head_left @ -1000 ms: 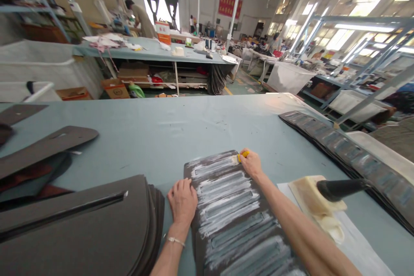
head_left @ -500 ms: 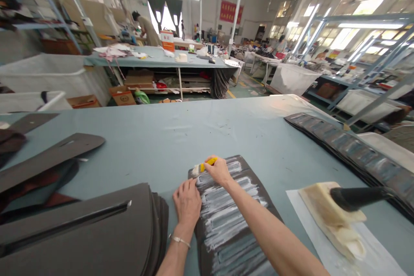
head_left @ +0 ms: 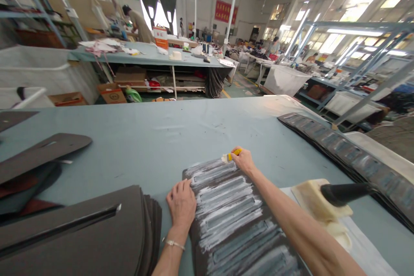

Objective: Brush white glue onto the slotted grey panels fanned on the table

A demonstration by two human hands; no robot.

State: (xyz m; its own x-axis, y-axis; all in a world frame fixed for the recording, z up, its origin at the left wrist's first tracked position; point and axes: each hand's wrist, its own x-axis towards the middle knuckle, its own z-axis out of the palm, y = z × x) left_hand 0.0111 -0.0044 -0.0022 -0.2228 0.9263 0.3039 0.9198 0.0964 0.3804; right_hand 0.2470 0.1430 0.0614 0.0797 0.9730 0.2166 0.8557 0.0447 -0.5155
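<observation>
My right hand (head_left: 245, 161) is closed round the yellow handle of a paintbrush (head_left: 230, 155). Its pale bristles touch the far edge of a dark slotted panel (head_left: 233, 217), which carries streaks of white, glue-like coating around its long slots. Fingers stretched out, my left hand (head_left: 183, 202) lies flat at the panel's left edge. A bracelet circles that wrist. Left of it lies a stack of dark panels (head_left: 80, 228) with a long slit in the top one. To the right, a cream container (head_left: 312, 200) with a black tube (head_left: 346, 192) rests on a white sheet.
The blue-grey table (head_left: 152, 138) spans the foreground. Coated slotted panels (head_left: 343, 151) are piled along its right side, and dark cut pieces (head_left: 45, 153) lie at the left. Behind stand another table (head_left: 145, 56), white bins (head_left: 284, 78) and a person (head_left: 139, 23) bending over.
My right hand has drawn the brush rightward along the panel's far edge, leaving a fresh white streak. My left hand stays at the left edge. The whole view has shifted slightly.
</observation>
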